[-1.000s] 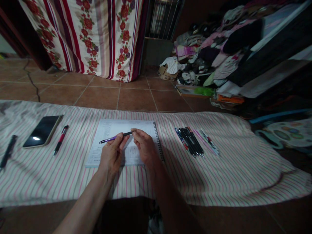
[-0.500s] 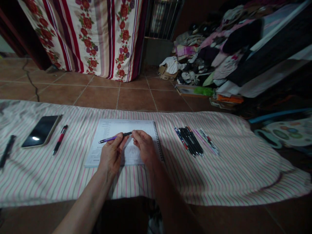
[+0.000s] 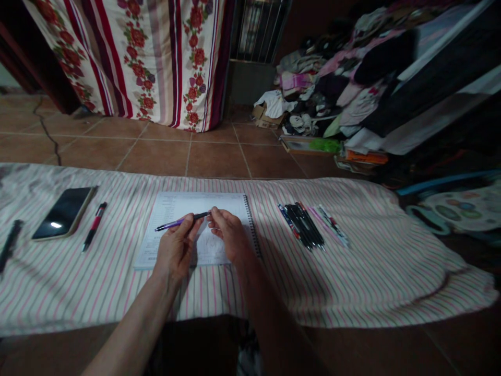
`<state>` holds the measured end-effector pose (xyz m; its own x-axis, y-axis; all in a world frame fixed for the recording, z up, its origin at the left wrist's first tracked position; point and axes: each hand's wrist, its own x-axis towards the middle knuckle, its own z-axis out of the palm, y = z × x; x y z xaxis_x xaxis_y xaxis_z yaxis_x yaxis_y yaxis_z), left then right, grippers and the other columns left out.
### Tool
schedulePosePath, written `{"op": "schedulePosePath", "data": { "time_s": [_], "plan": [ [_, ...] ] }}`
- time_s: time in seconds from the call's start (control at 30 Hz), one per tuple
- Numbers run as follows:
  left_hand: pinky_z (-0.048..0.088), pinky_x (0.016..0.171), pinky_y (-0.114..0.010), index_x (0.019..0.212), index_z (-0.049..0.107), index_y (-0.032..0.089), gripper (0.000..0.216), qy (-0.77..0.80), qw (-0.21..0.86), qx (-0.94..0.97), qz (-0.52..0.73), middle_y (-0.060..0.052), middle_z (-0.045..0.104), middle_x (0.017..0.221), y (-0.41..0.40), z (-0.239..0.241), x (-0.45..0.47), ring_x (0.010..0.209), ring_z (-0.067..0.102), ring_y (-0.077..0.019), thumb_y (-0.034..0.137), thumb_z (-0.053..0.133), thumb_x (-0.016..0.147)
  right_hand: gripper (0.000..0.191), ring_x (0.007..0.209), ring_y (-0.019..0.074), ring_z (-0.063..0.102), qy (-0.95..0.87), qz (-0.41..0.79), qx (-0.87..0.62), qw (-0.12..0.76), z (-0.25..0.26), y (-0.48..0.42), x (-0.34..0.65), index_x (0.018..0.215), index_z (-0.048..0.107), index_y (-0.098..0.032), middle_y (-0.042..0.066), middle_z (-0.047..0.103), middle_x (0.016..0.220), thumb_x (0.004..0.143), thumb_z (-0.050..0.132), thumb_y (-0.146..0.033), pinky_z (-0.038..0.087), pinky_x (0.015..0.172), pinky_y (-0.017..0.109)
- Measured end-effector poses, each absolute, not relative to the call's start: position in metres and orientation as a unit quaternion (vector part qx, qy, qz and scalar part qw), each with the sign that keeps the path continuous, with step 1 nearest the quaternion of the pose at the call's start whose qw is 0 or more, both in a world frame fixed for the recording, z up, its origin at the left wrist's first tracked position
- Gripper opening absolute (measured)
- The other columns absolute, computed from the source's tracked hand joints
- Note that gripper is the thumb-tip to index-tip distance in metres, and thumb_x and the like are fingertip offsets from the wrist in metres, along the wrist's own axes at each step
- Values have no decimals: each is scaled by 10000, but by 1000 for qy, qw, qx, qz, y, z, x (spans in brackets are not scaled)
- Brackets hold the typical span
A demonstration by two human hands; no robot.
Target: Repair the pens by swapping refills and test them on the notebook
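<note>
- Head view has drifted slightly, so the spiral notebook (image 3: 168, 219) sits a little further left in frame; both hands stay close together above it.
- Left hand (image 3: 176, 248) pinches a purple-and-black pen (image 3: 174, 224) over the page; the right hand (image 3: 230, 235) curls its fingertips at the pen's dark end, its grip unclear.
- A loose pinch could let the pen drop and roll across the striped cloth (image 3: 332, 282) toward the smartphone (image 3: 62, 214) or red pen (image 3: 94, 225).
- Soft cloth could let the notebook tilt under pressure, disturbing the bundled pens (image 3: 301, 227).
</note>
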<state>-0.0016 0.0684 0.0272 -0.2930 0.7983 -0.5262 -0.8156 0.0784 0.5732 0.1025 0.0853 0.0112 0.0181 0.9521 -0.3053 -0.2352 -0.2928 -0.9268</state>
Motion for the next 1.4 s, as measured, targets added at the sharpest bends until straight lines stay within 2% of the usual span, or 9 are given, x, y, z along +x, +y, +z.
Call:
{"op": "schedulePosePath", "data": {
  "time_s": [0.1, 0.2, 0.4, 0.53, 0.63, 0.77, 1.4],
  "plan": [
    [591, 693, -195, 603, 640, 61, 294, 434, 596, -7, 675, -27, 669, 630, 67, 28, -1, 621, 667, -86, -73, 495, 820, 289, 621, 100, 528, -372, 585, -534, 484, 8, 86, 102, 709, 622, -159, 20, 637, 701, 716, 620, -448, 406, 601, 238],
    [591, 695, -201, 615, 642, 63, 278, 436, 595, 1, 675, -27, 672, 643, 66, 27, -1, 631, 670, -91, -70, 503, 817, 242, 603, 94, 518, -378, 574, -534, 492, 6, 87, 102, 687, 622, -160, 9, 630, 677, 712, 619, -401, 399, 592, 235],
    [584, 718, -200, 627, 645, 65, 266, 443, 593, 2, 672, -34, 678, 657, 66, 25, -3, 652, 674, -96, -65, 508, 815, 224, 675, 101, 569, -348, 606, -516, 496, 13, 85, 102, 832, 668, -171, 14, 669, 761, 672, 649, -327, 430, 645, 233],
    [580, 737, -207, 614, 643, 72, 277, 440, 591, -5, 676, -31, 674, 644, 66, 28, -3, 640, 669, -92, -70, 508, 809, 268, 689, 111, 592, -337, 610, -527, 486, 16, 84, 103, 861, 662, -188, 25, 685, 806, 694, 638, -396, 441, 630, 235],
    [582, 724, -205, 610, 645, 76, 280, 443, 594, -4, 671, -33, 674, 636, 65, 29, -3, 627, 665, -91, -70, 510, 807, 288, 643, 108, 576, -353, 592, -538, 486, 13, 86, 103, 755, 643, -173, 33, 678, 755, 708, 622, -456, 425, 583, 230],
    [581, 714, -199, 613, 646, 73, 274, 448, 592, -1, 670, -35, 673, 648, 65, 29, -2, 633, 665, -92, -72, 512, 803, 252, 577, 102, 541, -376, 567, -552, 482, 7, 88, 103, 668, 621, -167, 18, 654, 663, 687, 640, -418, 392, 540, 233],
    [583, 710, -203, 593, 642, 77, 276, 453, 580, -8, 677, -34, 670, 635, 67, 27, -5, 636, 662, -92, -71, 526, 794, 228, 637, 101, 570, -336, 584, -536, 509, 8, 89, 107, 751, 657, -174, 14, 675, 729, 649, 663, -378, 433, 625, 241]
  ]
}}
